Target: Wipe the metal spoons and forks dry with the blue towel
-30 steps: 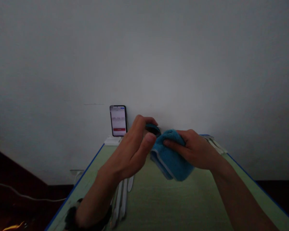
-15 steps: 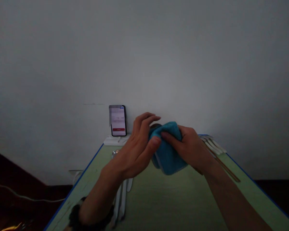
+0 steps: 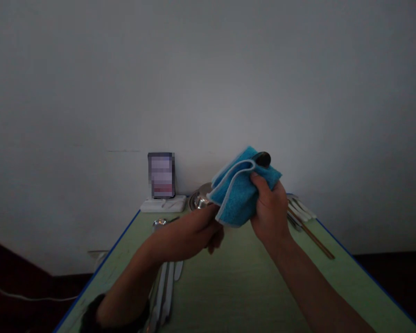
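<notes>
My right hand (image 3: 270, 212) is closed on a folded blue cloth (image 3: 237, 194), held up above the green table (image 3: 235, 286). The dark bowl of a spoon (image 3: 262, 159) pokes out of the cloth's top. My left hand (image 3: 190, 233) is curled into a fist just below and left of the cloth, where the spoon's handle comes out; the handle itself is mostly hidden by the cloth and my fingers.
A phone (image 3: 161, 175) stands on a white base (image 3: 163, 204) at the table's far edge, beside a round metal object (image 3: 198, 199). Several pieces of cutlery (image 3: 164, 291) lie under my left arm. More cutlery (image 3: 300, 209) and a brown stick (image 3: 314, 238) lie at the right.
Both hands have drawn apart: the right hand lifted the cloth up and right, baring the spoon's bowl, while the left hand dropped lower and closed. The view also shifted slightly.
</notes>
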A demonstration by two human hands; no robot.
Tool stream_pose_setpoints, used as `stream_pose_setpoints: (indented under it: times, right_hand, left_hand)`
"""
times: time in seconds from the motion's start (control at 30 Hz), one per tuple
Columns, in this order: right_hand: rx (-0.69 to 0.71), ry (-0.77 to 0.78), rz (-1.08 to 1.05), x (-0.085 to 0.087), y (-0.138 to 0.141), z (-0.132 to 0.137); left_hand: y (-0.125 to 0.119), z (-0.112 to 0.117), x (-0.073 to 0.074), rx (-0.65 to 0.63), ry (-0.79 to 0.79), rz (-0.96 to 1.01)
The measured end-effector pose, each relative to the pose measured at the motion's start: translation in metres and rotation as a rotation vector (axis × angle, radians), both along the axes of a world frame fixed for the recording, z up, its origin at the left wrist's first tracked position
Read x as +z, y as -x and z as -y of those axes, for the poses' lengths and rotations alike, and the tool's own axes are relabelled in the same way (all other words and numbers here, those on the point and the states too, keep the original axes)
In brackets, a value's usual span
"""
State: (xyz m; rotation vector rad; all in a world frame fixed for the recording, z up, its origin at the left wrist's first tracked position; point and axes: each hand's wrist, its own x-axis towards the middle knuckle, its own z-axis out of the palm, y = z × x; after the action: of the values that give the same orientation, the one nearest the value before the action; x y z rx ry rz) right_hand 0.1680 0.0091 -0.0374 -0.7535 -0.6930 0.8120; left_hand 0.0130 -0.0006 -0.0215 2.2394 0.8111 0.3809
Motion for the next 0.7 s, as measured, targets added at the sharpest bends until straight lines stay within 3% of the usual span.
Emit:
stream_pose_setpoints:
  times: [0.13, 0.23, 0.3, 0.4, 0.5, 0.7]
  right_hand:
    - [0.027, -0.003, 0.278, -0.001, -0.022, -0.008]
    - [0.012, 0.051, 0.698, 0.005, -0.046, -0.007]
    - [0.118, 0.076, 0.993, 0.011, -0.057, -0.001]
    - [0.423, 0.068, 1.406, 0.019, -0.06, 0.009]
    - [0.588, 0.003, 1.575, 0.024, -0.051, 0.016]
    - [0.533, -0.073, 1.732, 0.024, -0.032, 0.023]
  left_hand:
    - [0.011, -0.006, 0.003, 0.134, -0.125, -0.083]
    - [0.024, -0.009, 0.005, 0.116, -0.168, -0.175]
    - [0.032, -0.01, 0.006, 0.086, -0.174, -0.245]
    - [0.042, -0.01, 0.011, 0.099, -0.227, -0.313]
    - [0.046, -0.01, 0.016, 0.115, -0.261, -0.339]
    - [0.028, -0.003, 0.016, 0.072, -0.359, -0.336]
